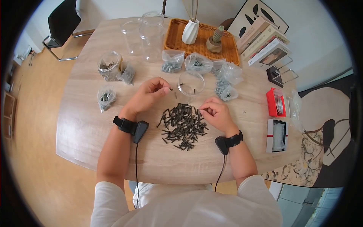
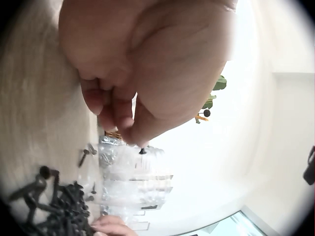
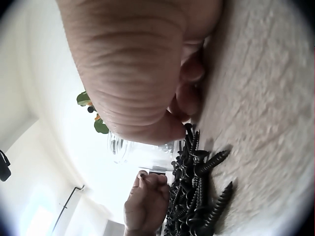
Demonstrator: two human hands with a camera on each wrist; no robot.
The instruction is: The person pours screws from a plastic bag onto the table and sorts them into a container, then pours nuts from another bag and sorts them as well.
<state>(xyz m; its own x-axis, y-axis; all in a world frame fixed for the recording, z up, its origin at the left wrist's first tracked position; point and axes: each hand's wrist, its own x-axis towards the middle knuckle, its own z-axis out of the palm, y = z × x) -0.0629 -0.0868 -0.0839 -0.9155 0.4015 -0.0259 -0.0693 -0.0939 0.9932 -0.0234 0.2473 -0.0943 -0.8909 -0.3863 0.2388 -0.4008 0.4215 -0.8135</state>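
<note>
The left hand [image 1: 151, 92] pinches a dark, flat-headed metal screw [image 2: 142, 151]; the curled right hand [image 1: 215, 112] touches the spiky heap of black threaded screws [image 1: 183, 126].

Seemingly a home: cactus [image 1: 217, 34], books [image 1: 261, 41], wicker tray [image 1: 174, 33].

Black metal screws [image 1: 184, 126], threaded and flat-headed, lie in a loose, tangled heap on a pale wood-grain tabletop [image 1: 87, 132] — points facing every way. Two dark screws [image 1: 194, 91] sit apart inside a clear, round plastic container [image 1: 191, 94] beyond the heap. A single black screw [image 2: 142, 151] is pinched aloft — its head exposed.
</note>
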